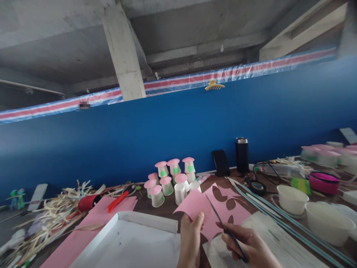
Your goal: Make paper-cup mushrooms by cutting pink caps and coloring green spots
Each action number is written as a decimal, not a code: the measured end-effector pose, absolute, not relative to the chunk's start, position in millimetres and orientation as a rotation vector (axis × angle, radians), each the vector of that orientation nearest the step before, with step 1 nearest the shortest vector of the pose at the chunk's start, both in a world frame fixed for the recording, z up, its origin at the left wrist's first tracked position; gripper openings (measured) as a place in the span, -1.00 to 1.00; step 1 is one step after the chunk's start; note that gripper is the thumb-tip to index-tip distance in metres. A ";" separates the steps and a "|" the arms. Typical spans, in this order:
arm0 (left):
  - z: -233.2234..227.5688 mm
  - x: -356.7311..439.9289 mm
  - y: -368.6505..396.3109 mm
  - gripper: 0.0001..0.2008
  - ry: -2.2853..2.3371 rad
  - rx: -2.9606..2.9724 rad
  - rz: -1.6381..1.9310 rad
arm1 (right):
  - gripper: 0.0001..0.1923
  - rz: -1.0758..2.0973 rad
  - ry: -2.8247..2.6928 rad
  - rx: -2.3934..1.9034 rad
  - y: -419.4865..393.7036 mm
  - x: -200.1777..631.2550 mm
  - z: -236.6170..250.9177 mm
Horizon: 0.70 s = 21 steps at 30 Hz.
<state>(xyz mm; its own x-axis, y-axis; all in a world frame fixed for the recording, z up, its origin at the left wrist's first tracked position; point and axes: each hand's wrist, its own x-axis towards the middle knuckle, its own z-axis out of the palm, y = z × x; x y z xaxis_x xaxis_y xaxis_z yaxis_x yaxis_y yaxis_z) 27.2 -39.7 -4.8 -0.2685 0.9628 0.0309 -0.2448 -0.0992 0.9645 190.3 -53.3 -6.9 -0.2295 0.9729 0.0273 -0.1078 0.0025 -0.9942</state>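
A piece of pink paper (192, 204) is pinched between the thumb and fingers of my left hand (192, 234). My right hand (248, 242) grips dark-handled scissors (215, 211), their blades pointing up and left beside that piece's right edge. Whether the blades are apart cannot be made out. Below and behind them lies a larger pink sheet (238, 214) with several rounded holes cut through it. Past my left hand stand several upturned paper cups (156, 197), many topped with pink paper discs (181, 178) and bearing green patches.
A white shallow box (147, 242) lies left of my hands, beside pink sheets (92, 219) and a red-handled tool (118, 201). Behind are a phone (221, 163) and a black flask (242, 154) against a blue partition (167, 126). White bowls (292, 199) and pale-blue strips (281, 219) lie rightward.
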 end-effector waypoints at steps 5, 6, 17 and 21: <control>-5.4 28.0 -40.6 -0.61 1.162 0.883 1.567 | -0.58 1.417 -1.305 -1.038 -57.7 189.1 2.9; -5.6 28.2 -40.5 -0.61 1.165 0.878 1.563 | -0.58 1.417 -1.301 -1.043 -58.2 188.8 4.2; -1.2 29.7 -42.7 -0.60 1.177 0.843 1.552 | -0.45 1.384 -1.311 -1.065 -52.9 190.2 -6.8; -2.3 29.1 -43.1 -0.60 1.171 0.855 1.547 | -0.45 1.361 -1.308 -1.072 -52.8 189.3 -8.9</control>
<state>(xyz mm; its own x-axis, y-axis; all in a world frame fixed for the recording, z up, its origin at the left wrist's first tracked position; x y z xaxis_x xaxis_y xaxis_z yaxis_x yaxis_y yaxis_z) 29.1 -43.1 -2.3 -0.2746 0.9613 -0.0232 -0.2828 -0.0576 0.9574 189.3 -52.8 -8.9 -0.1828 0.9831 0.0133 -0.0521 0.0038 -0.9986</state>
